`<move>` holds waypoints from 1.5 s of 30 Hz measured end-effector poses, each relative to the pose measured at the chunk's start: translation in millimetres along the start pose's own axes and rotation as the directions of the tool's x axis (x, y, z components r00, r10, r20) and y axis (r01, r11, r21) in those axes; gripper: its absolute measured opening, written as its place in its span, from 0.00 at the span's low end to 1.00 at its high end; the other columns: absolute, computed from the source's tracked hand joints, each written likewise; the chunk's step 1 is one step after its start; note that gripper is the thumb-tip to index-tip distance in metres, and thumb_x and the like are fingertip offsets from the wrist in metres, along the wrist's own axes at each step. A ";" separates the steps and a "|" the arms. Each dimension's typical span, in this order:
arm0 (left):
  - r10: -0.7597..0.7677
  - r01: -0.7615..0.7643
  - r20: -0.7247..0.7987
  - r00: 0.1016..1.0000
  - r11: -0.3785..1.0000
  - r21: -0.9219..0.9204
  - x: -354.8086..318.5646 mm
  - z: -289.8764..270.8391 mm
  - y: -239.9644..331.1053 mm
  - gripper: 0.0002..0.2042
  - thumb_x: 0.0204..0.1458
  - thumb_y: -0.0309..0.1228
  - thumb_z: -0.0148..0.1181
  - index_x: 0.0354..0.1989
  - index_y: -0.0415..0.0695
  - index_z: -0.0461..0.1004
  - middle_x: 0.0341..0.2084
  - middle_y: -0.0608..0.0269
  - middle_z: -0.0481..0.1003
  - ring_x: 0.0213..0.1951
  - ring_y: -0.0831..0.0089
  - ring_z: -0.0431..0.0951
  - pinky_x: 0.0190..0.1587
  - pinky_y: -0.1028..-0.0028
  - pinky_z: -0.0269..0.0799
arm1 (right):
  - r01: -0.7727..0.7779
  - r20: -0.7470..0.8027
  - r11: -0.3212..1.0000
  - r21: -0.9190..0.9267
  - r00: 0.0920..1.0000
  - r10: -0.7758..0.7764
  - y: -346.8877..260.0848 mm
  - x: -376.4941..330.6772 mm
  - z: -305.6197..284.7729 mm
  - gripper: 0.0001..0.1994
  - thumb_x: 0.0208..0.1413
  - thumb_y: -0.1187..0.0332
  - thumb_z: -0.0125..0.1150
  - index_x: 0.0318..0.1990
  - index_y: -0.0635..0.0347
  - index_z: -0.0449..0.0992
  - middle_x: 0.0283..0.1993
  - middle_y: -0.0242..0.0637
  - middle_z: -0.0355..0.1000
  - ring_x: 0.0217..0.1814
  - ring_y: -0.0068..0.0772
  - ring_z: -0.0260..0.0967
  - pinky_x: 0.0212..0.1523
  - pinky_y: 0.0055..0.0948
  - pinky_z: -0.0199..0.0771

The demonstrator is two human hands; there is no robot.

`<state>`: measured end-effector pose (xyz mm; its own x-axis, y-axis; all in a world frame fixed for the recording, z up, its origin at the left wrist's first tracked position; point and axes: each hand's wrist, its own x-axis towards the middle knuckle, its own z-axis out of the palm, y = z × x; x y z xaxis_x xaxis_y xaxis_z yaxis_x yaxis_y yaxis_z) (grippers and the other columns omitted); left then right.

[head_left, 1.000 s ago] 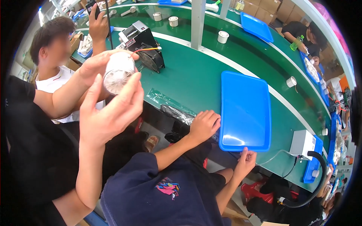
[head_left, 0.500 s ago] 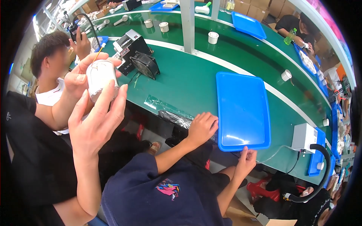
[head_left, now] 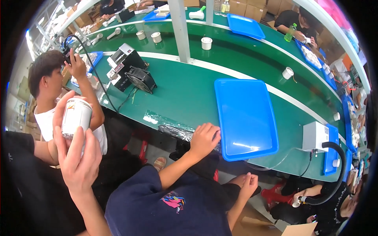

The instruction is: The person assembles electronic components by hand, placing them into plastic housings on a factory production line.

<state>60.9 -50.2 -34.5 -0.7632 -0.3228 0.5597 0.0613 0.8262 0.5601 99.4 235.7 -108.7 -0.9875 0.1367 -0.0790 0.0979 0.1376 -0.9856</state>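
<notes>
A blue plastic tray (head_left: 247,118) lies on the green table, its near edge sticking out past the table's front. My left hand (head_left: 203,138) rests at the table edge by the tray's left rim, fingers loosely bent and nothing seen in them. Under and beside it lies a dark bundle in clear plastic (head_left: 177,132). My right hand (head_left: 248,185) hovers below the tray's near edge, apart from it, thumb and fingers pressed together with nothing visible between. At the left, a co-worker in black holds a white cylindrical part (head_left: 77,116) in both hands.
A black fan (head_left: 141,80) stands beside a boxy device (head_left: 125,63) at back left. White cylindrical parts, one of them here (head_left: 206,43), sit on the green surface beyond the divider. At right are a white box (head_left: 315,135) and a black flexible hose (head_left: 341,165). Co-workers sit around.
My right hand has let go of the tray's near edge and dropped lower. The co-worker's white cylinder has moved left and down. The whole view has shifted slightly.
</notes>
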 end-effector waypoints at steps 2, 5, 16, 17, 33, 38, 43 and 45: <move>0.017 -0.017 0.005 1.000 1.000 -0.015 0.6 -1.7 1.7 0.04 0.48 0.27 0.62 0.32 0.44 0.76 0.28 0.61 0.73 0.32 0.61 0.75 0.36 0.63 0.68 | -0.019 0.047 0.998 -0.058 0.999 0.022 26.4 -7.8 -5.5 0.12 0.65 0.66 0.57 0.30 0.62 0.70 0.24 0.31 0.71 0.22 0.16 0.63 0.24 0.18 0.62; 0.021 -0.021 0.019 1.000 0.999 -0.036 3.7 -1.2 7.4 0.04 0.48 0.27 0.63 0.33 0.44 0.76 0.27 0.61 0.73 0.32 0.61 0.75 0.36 0.63 0.67 | -0.164 0.134 0.932 -0.323 0.967 0.216 123.3 -19.9 -33.8 0.14 0.61 0.64 0.59 0.29 0.66 0.74 0.24 0.36 0.73 0.22 0.25 0.68 0.26 0.27 0.69; 0.014 -0.014 0.034 0.999 1.000 -0.014 -6.3 -1.8 -1.6 0.05 0.48 0.27 0.63 0.33 0.43 0.76 0.28 0.59 0.74 0.33 0.59 0.75 0.36 0.62 0.68 | -0.051 0.103 0.658 -0.751 0.976 0.193 154.1 -38.5 -29.9 0.15 0.56 0.58 0.61 0.32 0.62 0.79 0.29 0.48 0.78 0.34 0.49 0.78 0.37 0.44 0.75; 0.014 -0.014 0.026 1.000 1.000 0.009 -6.2 -2.3 -2.8 0.05 0.48 0.27 0.63 0.33 0.43 0.76 0.28 0.60 0.74 0.32 0.59 0.75 0.36 0.62 0.67 | -0.060 0.077 0.620 -0.782 0.978 0.192 145.4 -38.5 -24.4 0.15 0.56 0.57 0.61 0.32 0.63 0.79 0.30 0.49 0.78 0.35 0.51 0.78 0.37 0.45 0.74; -0.020 0.046 0.192 0.981 0.990 -0.135 6.2 5.4 0.8 0.11 0.62 0.30 0.53 0.43 0.34 0.76 0.36 0.50 0.75 0.38 0.55 0.75 0.43 0.63 0.70 | -0.172 -0.083 0.757 -0.630 0.984 0.155 139.7 -50.2 -25.8 0.11 0.54 0.61 0.61 0.32 0.60 0.77 0.33 0.47 0.77 0.36 0.49 0.77 0.37 0.45 0.75; -0.091 0.167 0.343 0.935 0.965 -0.201 12.6 2.7 -21.0 0.14 0.63 0.34 0.55 0.45 0.32 0.74 0.36 0.53 0.75 0.38 0.66 0.74 0.42 0.69 0.70 | -0.256 -0.121 0.798 -0.546 0.966 0.228 126.3 -58.0 -22.3 0.14 0.53 0.57 0.61 0.34 0.60 0.78 0.33 0.50 0.77 0.39 0.52 0.77 0.40 0.48 0.76; -0.123 0.230 0.408 0.905 0.947 -0.226 28.3 -0.7 -15.7 0.16 0.62 0.36 0.58 0.45 0.31 0.73 0.35 0.53 0.75 0.35 0.68 0.73 0.39 0.70 0.72 | -0.227 -0.084 0.800 -0.555 0.972 0.218 137.8 -61.4 -10.7 0.15 0.54 0.55 0.60 0.35 0.60 0.77 0.33 0.49 0.78 0.37 0.53 0.77 0.39 0.49 0.76; -0.182 0.273 0.433 0.883 0.949 -0.157 34.1 3.0 -0.8 0.19 0.60 0.37 0.59 0.47 0.31 0.72 0.38 0.52 0.74 0.33 0.68 0.72 0.38 0.69 0.71 | -0.233 -0.079 0.757 -0.611 0.969 0.235 136.2 -60.7 -7.3 0.15 0.53 0.56 0.60 0.35 0.60 0.77 0.32 0.50 0.78 0.37 0.54 0.77 0.39 0.49 0.76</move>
<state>32.9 -60.5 -17.7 -0.9633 -0.2358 0.1280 -0.0490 0.6236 0.7802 173.6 253.3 -237.1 -0.9239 0.2423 -0.2961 0.3800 0.6714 -0.6363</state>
